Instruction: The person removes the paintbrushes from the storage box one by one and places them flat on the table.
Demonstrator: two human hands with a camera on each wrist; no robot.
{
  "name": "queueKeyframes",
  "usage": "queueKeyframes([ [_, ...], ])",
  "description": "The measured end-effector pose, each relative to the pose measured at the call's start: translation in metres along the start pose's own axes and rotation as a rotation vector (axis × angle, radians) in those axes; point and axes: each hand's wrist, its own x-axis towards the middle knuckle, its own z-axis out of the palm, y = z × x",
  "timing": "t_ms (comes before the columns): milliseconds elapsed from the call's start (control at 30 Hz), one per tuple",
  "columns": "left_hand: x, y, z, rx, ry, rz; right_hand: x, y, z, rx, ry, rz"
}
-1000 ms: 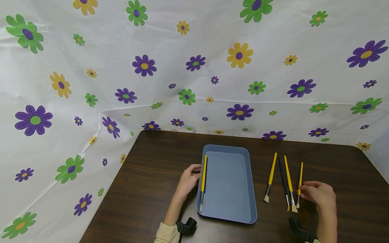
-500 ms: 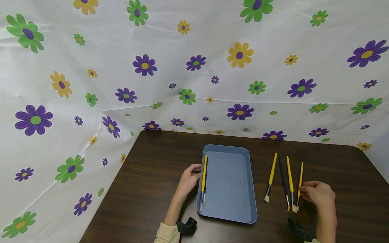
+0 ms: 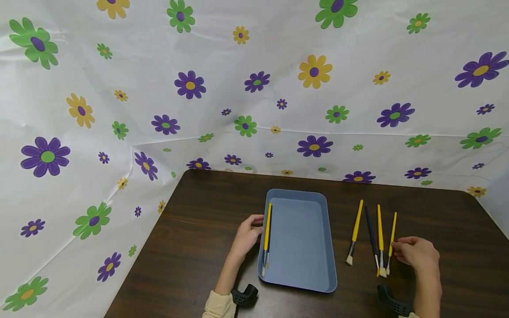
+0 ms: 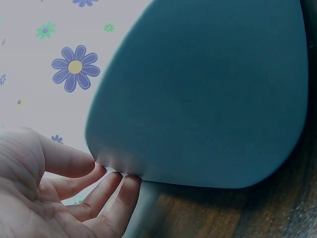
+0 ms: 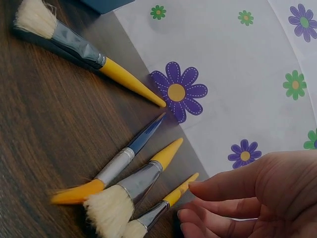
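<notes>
My left hand (image 3: 245,236) rests its fingertips against the outer left wall of a blue-grey tray (image 3: 302,238); in the left wrist view the fingers (image 4: 101,198) and thumb touch the tray's side. Inside the tray, a yellow-handled paintbrush (image 3: 266,234) and a thin dark one lie along the left wall. On the right, my right hand (image 3: 417,255) pinches the handle of a small yellow paintbrush (image 3: 391,238). Beside it lie a wider yellow paintbrush (image 3: 380,234), a dark blue one (image 3: 371,236) with orange bristles, and another yellow paintbrush (image 3: 355,229) farther left.
The brown wooden table (image 3: 191,247) carries the tray and brushes. A white flowered cloth (image 3: 254,106) hangs behind it and along the left side. Black wrist mounts (image 3: 244,296) sit on both wrists.
The wider yellow paintbrush has turned, its handle end shifting right and its bristles slightly left. The small brush has shifted slightly left with my right hand. My left hand stays still.
</notes>
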Motion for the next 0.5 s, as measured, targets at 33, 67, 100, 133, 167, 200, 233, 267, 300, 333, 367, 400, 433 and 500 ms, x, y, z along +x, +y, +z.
queueKeyframes([
  [33, 0.0001, 0.0001, 0.0001, 0.001, 0.002, -0.001, 0.0, 0.0, -0.0001, -0.003, 0.006, -0.005],
  [67, 0.0001, 0.0002, 0.0002, 0.001, 0.003, -0.002, -0.0001, 0.0001, -0.0002, -0.005, 0.013, -0.011],
  [100, 0.0, 0.0004, 0.0003, 0.003, 0.004, -0.004, -0.0002, 0.0002, -0.0004, -0.005, 0.021, -0.018],
  [133, -0.0002, 0.0007, 0.0004, 0.004, 0.005, -0.005, -0.0006, 0.0001, -0.0004, -0.007, 0.033, -0.021],
  [167, -0.0004, 0.001, 0.0004, 0.004, 0.007, -0.007, -0.0009, 0.0003, -0.0006, -0.006, 0.042, -0.027],
  [200, -0.0006, 0.0014, 0.0005, 0.004, 0.008, -0.007, -0.0013, -0.0001, -0.0005, -0.008, 0.055, -0.031],
  [233, -0.0009, 0.002, 0.0006, 0.003, 0.009, -0.008, -0.0017, -0.0005, -0.0006, -0.011, 0.065, -0.036],
  [267, -0.0012, 0.0024, 0.0007, 0.0, 0.01, -0.009, -0.002, -0.0009, -0.0007, -0.014, 0.076, -0.039],
  [300, -0.0015, 0.0029, 0.0008, -0.002, 0.011, -0.009, -0.0024, -0.0016, -0.0009, -0.021, 0.088, -0.044],
  [333, -0.0012, 0.0025, 0.0008, -0.002, 0.011, -0.008, -0.0028, -0.0024, -0.0009, -0.025, 0.098, -0.046],
  [367, -0.0009, 0.002, 0.0008, -0.002, 0.012, -0.006, -0.0029, -0.003, -0.001, -0.026, 0.106, -0.053],
  [400, -0.0011, 0.0022, 0.0009, -0.004, 0.012, -0.006, -0.0031, -0.0042, -0.0009, -0.026, 0.114, -0.054],
  [433, -0.0013, 0.0023, 0.0009, -0.006, 0.011, -0.005, -0.0033, -0.0046, -0.001, -0.019, 0.119, -0.057],
  [500, -0.0014, 0.002, 0.0008, -0.007, 0.01, -0.003, -0.0036, -0.0059, -0.0009, -0.003, 0.13, -0.054],
])
